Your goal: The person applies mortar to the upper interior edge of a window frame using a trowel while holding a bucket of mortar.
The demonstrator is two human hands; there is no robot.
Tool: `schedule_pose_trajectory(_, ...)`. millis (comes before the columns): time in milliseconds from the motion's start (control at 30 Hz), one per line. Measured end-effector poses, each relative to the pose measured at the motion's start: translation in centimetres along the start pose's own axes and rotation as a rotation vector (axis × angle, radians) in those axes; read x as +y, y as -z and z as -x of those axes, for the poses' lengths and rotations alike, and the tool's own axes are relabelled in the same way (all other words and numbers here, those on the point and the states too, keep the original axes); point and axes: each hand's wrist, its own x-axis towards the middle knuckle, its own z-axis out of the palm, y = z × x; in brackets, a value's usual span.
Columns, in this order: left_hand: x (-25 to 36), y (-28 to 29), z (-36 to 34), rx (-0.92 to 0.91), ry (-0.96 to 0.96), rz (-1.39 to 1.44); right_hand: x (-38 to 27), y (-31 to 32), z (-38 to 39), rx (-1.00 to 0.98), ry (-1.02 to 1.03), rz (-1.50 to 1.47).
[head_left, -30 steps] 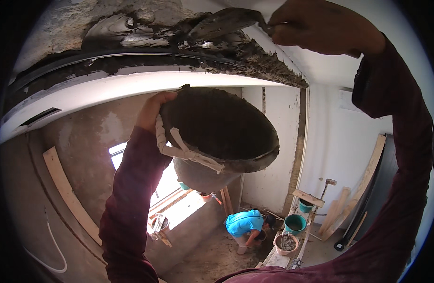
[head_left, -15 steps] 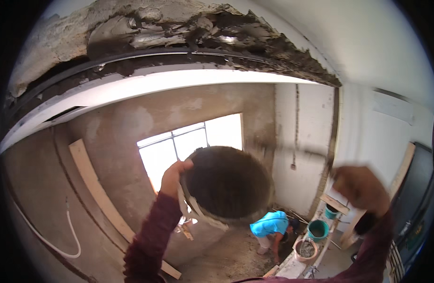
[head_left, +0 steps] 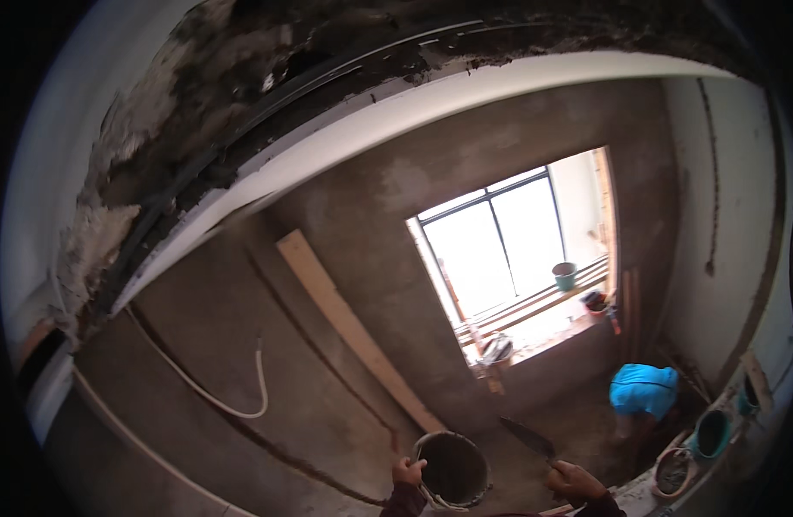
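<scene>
At the bottom centre, my left hand (head_left: 408, 472) is closed on the rim of a dark, mortar-crusted bucket (head_left: 455, 458), held low with its open top upward and dark inside. To the right of it, my right hand (head_left: 571, 482) grips the handle of a pointed trowel (head_left: 522, 432), its blade angled up toward the left. Both hands are near the lower edge. Overhead, a ceiling edge (head_left: 198, 95) carries rough, dark mortar along a thin metal strip.
A co-worker in a blue top (head_left: 643, 388) bends at lower right beside plank staging (head_left: 683, 493) with several buckets (head_left: 712, 432). A bright window (head_left: 491, 241) has a teal bucket (head_left: 565, 277) on its sill. A board (head_left: 327, 310) leans left, near a looped white hose (head_left: 260, 379).
Both my hands have dropped from the ceiling edge to the bottom of the view, still holding bucket and trowel. The view has turned, bringing more window and left wall in.
</scene>
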Motion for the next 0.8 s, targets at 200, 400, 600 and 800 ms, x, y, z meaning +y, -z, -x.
schedule_pose_trajectory(200,-7.4,5.3,4.6,0.289,0.203,-0.213,2.3,-0.3,-4.7,-0.268,0.093,0.211)
schedule_pose_trajectory(400,-2.8,9.1,9.9,0.318,0.400,-0.388,3.9,-2.4,-8.2,-0.277,0.381,0.145)
schedule_pose_trajectory(600,-5.2,9.9,12.2,0.543,0.400,-0.427,7.8,-6.5,-10.8,-0.426,0.609,0.245)
schedule_pose_trajectory(800,0.3,8.1,12.3,0.440,0.272,-0.347,3.7,-3.7,-9.4,-0.315,0.433,0.421)
